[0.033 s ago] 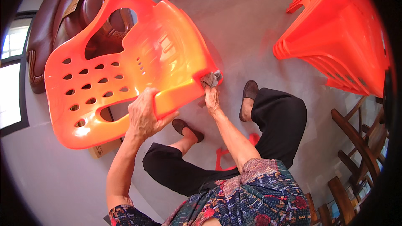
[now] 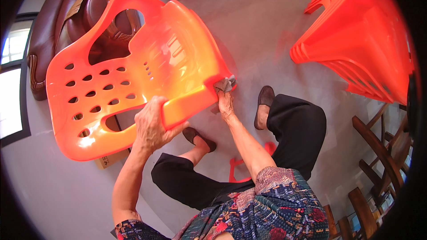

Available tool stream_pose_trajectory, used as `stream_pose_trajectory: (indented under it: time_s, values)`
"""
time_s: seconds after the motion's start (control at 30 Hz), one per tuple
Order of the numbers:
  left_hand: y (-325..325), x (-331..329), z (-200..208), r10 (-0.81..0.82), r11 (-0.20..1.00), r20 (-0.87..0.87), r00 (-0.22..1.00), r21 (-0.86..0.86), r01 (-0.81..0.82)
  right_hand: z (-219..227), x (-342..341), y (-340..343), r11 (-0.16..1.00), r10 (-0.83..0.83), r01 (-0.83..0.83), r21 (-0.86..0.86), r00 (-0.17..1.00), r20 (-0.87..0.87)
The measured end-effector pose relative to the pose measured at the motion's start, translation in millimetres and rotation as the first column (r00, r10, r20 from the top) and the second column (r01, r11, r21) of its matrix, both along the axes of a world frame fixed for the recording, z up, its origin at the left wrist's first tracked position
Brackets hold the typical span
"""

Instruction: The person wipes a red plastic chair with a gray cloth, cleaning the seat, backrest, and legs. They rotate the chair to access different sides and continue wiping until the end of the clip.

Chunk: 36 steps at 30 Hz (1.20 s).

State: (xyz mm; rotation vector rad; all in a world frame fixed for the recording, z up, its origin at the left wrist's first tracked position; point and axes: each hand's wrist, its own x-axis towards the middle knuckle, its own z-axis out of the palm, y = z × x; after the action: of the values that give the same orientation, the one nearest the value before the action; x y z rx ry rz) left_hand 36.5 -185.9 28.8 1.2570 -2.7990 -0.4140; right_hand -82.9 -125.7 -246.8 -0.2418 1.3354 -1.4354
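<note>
A: Where is the orange plastic armchair [image 2: 164,80] sitting?

B: It is filling the space ahead of the seated person, mostly up and to the left. Its backrest [image 2: 102,98], pierced by rows of drop-shaped holes, is lying beyond the left hand [image 2: 149,126]; its glossy seat [image 2: 189,62] is spreading past both hands, away from the person. Whether its legs are meeting the floor, I cannot tell from here.

A: And the left hand, how is it holding on?

B: It is clasping the near armrest [image 2: 189,106], its fingers curling over the edge and its thumb stretching out to the right, apart from them.

A: What is the right hand [image 2: 225,103] doing?

B: It is pinching a crumpled grey cloth [image 2: 224,84] and holding it against the front corner of the armchair, where the near armrest is ending. The armrest is thus running between the two hands, which are staying well apart. The fingertips are hiding partly behind the cloth.

A: What is surrounding them?

B: A brown leather sofa [image 2: 52,31] is standing behind the armchair, at upper left; a stack of red plastic chairs [image 2: 360,40] is rising at the far right, with dark wooden furniture [image 2: 381,151] nearer below it.
</note>
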Motion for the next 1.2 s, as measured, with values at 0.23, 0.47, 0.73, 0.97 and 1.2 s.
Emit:
stream_pose_trajectory:
  time_s: [0.23,0.47,0.73,0.97,1.2]
  values:
    - [-5.1,4.4,-5.5,-0.042,0.999,-0.072,0.997,0.021,0.043,-99.8,-9.9,-11.6,0.661,0.469,-0.277,0.697,0.878,-0.096]
    - [-14.3,-3.5,-8.8,-0.119,0.993,-0.127,0.985,-0.044,0.114,-197.5,-36.4,-24.9,0.862,0.091,0.078,0.501,0.948,-0.304]
    - [-4.2,2.3,-12.0,-0.047,0.996,-0.151,0.987,-0.081,0.035,-157.1,-30.4,-34.3,0.926,-0.361,0.181,0.331,0.676,0.642]
    - [0.1,-1.6,-5.7,-0.05,0.989,-0.161,0.986,-0.149,0.026,-40.8,-32.2,-34.5,0.962,-0.273,0.217,0.167,0.803,0.53]
    - [1.2,1.4,-8.5,-0.012,0.982,-0.124,0.992,-0.188,-0.012,72.1,-22.8,-18.0,0.968,-0.075,0.16,-0.191,0.917,0.391]
